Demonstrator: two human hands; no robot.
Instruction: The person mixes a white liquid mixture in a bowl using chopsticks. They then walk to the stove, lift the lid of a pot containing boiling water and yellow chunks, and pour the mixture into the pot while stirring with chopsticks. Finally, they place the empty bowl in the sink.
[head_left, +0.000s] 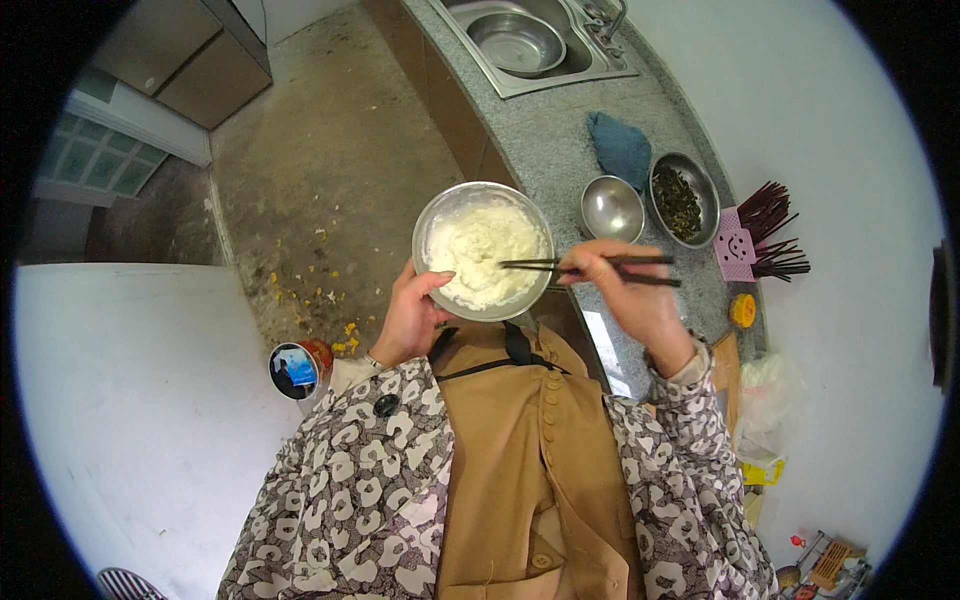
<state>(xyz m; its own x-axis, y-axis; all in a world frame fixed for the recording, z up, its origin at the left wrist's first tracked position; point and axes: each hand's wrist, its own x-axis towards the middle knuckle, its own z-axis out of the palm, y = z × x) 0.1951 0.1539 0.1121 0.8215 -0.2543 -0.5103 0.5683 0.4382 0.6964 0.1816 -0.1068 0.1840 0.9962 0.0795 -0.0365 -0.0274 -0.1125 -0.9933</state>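
Observation:
My left hand (411, 313) grips the near left rim of a round metal bowl (422, 208), its thumb over the edge. Inside lies a pale, thick, lumpy mixture (480, 244) that looks like wet dough or batter. Dark chopsticks (634, 271) are held in my right hand (626, 289), to the right of the bowl, and their tips touch the mixture near its middle. The bowl is held up in front of my body, at the counter's edge. Beyond my right hand, an empty small metal bowl (613, 209) stands on the grey stone counter (547, 150).
A bowl of chopped dark greens (676, 202), a blue cloth (619, 146) and a pink chopstick holder (733, 245) stand along the counter. A metal basin (517, 45) sits in the sink (501, 84). On the floor are yellow scraps (349, 330) and a waste bin (294, 372).

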